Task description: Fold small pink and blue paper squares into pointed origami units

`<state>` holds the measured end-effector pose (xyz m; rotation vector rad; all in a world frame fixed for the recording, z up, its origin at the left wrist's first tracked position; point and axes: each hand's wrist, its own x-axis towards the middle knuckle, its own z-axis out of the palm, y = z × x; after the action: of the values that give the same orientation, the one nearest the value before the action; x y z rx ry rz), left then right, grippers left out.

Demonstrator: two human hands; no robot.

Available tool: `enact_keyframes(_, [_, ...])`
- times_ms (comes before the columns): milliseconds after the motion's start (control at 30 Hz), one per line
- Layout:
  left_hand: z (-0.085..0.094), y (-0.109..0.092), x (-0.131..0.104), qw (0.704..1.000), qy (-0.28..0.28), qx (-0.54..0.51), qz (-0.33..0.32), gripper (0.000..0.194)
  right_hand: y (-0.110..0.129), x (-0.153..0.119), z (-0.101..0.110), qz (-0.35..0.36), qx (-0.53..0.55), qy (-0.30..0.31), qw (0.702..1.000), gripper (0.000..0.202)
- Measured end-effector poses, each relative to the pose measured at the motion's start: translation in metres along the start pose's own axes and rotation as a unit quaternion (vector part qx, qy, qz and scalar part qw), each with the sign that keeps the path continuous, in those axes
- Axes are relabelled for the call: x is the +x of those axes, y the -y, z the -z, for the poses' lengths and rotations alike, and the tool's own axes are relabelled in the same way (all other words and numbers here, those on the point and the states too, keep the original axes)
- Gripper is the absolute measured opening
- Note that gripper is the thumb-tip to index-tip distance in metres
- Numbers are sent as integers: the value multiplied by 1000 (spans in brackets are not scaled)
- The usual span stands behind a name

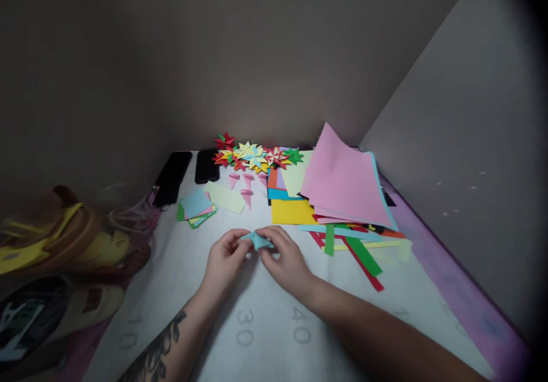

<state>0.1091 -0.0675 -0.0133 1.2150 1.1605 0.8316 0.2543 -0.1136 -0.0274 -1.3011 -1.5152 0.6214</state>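
A small light-blue folded paper piece is held between both hands above the white sheet. My left hand pinches its left end with thumb and fingers. At its right end, my right hand grips it in the same way. Beyond the hands lie several small pink folded paper pieces. To their left sit a stack of small coloured paper squares and a pale green paper strip. Folded paper stars in many colours are heaped at the back.
Large pink paper sheets rest at the back right, beside yellow paper. Green strips and red offcuts lie in front. Two black phones are at the back left. Bags crowd the left side. Walls stand behind and right.
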Motion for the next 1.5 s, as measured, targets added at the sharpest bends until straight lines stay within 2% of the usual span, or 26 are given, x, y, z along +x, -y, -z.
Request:
enact_keyframes(67, [-1,-1,-1,1000,9,22,-2,24,-1,1,-1,-21,12,-8,1000,37])
enact_keyframes(267, [-1,-1,-1,998,20,54,-12,24,-9,2,2,-157,135,-34,978,28])
enact_keyframes(433, [1,4,-1,998,12,54,-37,30,-8,5,6,-185,156,-17,970,23])
enact_keyframes(600, [2,6,-1,991,25,114,-66,30,-7,8,10,-223,177,-16,959,14])
enact_keyframes(767, [1,3,-2,979,12,178,-95,19,-5,12,12,-227,196,-42,953,29])
enact_keyframes(833, [2,1,-2,981,-12,177,-80,20,-4,13,11,-260,264,-45,928,37])
enact_keyframes(967, [3,-3,-2,986,-66,145,-56,23,1,15,8,-354,421,-6,835,39])
enact_keyframes(1033, [3,-3,-3,986,-79,139,-56,25,3,16,7,-371,444,14,816,38])
enact_keyframes(1167, [1,-2,-3,984,-82,146,-58,26,2,16,7,-362,449,-11,817,33])
enact_keyframes(1300, [-2,0,-3,986,-44,147,-60,27,-2,15,4,-348,419,-43,838,33])
enact_keyframes(1400, [-5,1,-3,985,-28,153,-75,20,-1,14,3,-342,392,-34,853,33])
enact_keyframes(1500, [-6,0,-4,983,-26,156,-88,12,1,13,3,-349,396,-10,849,32])
